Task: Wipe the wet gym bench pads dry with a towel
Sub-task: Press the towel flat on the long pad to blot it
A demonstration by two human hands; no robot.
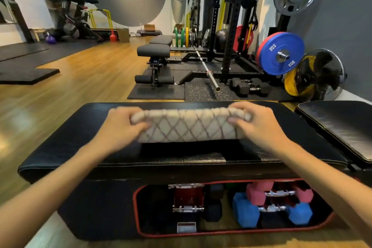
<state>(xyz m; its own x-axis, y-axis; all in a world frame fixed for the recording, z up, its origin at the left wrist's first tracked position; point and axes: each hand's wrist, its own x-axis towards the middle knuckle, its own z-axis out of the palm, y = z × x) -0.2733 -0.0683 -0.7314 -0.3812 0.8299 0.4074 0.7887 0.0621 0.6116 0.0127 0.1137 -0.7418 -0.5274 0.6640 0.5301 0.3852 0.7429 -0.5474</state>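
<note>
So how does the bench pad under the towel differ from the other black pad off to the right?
The near bench pad lies flat, while the right pad looks tilted. The near pad has the towel on it, gripped at its ends by the left hand and the right hand; the right pad is bare. The near pad shows almost whole; the right pad is cut off by the frame edge. Both are glossy black with stitched edges.
</note>
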